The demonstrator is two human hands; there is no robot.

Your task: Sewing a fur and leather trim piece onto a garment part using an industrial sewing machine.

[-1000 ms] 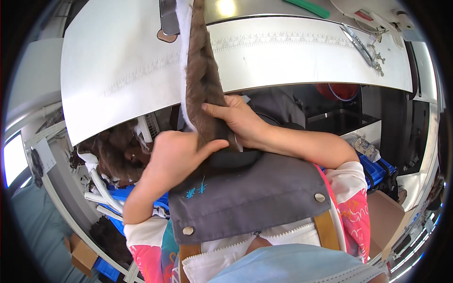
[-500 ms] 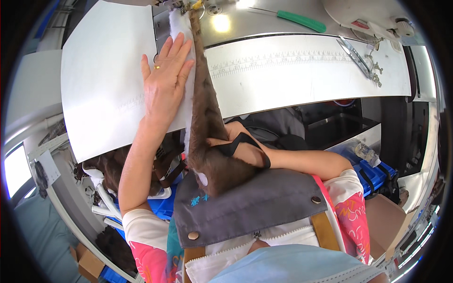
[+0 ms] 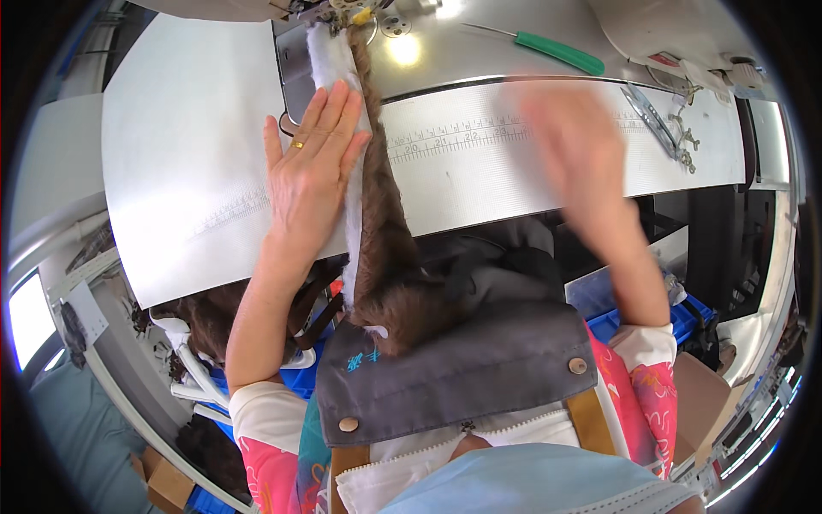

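A long piece of brown fur [image 3: 385, 206] with a white fleecy strip [image 3: 330, 58] along its left side runs from the sewing machine's metal parts [image 3: 338, 12] over the table's front edge into my lap. My left hand [image 3: 310, 167] lies on the white strip, its fingers stretched out and pointing away from me. Over the right part of the white table [image 3: 479, 184], my right hand [image 3: 582, 141] is smeared by motion, apart from the fur. Its fingers are too blurred to read, and nothing in it can be made out.
A green-handled screwdriver [image 3: 561, 53] lies on the metal machine bed [image 3: 479, 51]. Metal tweezers [image 3: 648, 116] rest at the table's right, beside small wing-headed metal parts [image 3: 685, 141]. Ruler markings [image 3: 462, 140] cross the tabletop. More brown fur [image 3: 201, 313] hangs below at the left.
My right hand has left the fur by my lap and swung up and right over the table. My left hand stays flat on the white strip, and the view has shifted slightly.
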